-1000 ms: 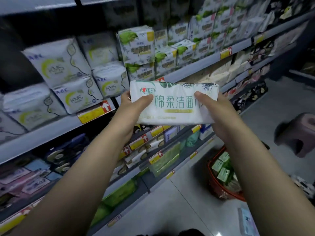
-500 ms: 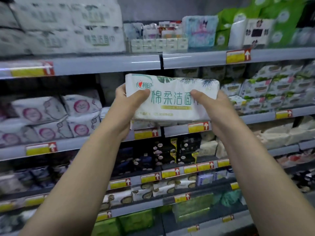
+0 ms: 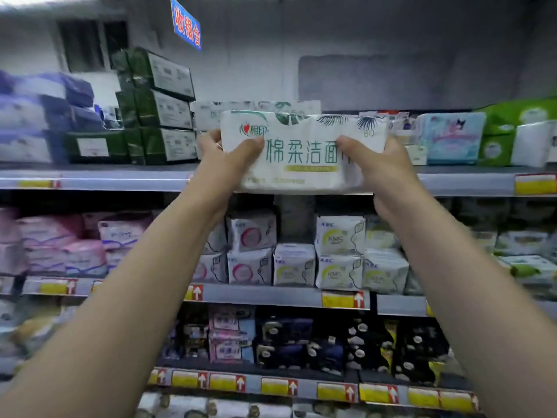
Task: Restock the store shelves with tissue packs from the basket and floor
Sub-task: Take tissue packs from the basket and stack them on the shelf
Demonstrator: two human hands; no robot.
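Note:
A white tissue pack (image 3: 301,152) with green lettering and leaf prints is held up in front of the top shelf (image 3: 120,178). My left hand (image 3: 224,155) grips its left end, thumb on the front. Its right end is gripped by my right hand (image 3: 379,164), thumb across the front too. Right behind the held pack, similar white packs (image 3: 211,114) stand on the top shelf. The pack's lower edge hangs level with the shelf's front rail.
Dark green boxes (image 3: 162,107) and blue-purple packs (image 3: 39,116) fill the top shelf's left side; light blue and green packs (image 3: 452,137) stand at its right. Lower shelves hold pink and white pad packs (image 3: 337,251). A blue sign (image 3: 185,22) hangs above.
Both hands have raised the pack from the middle shelves up to the top shelf level. The view tilted upward; the red basket and the floor have left the frame.

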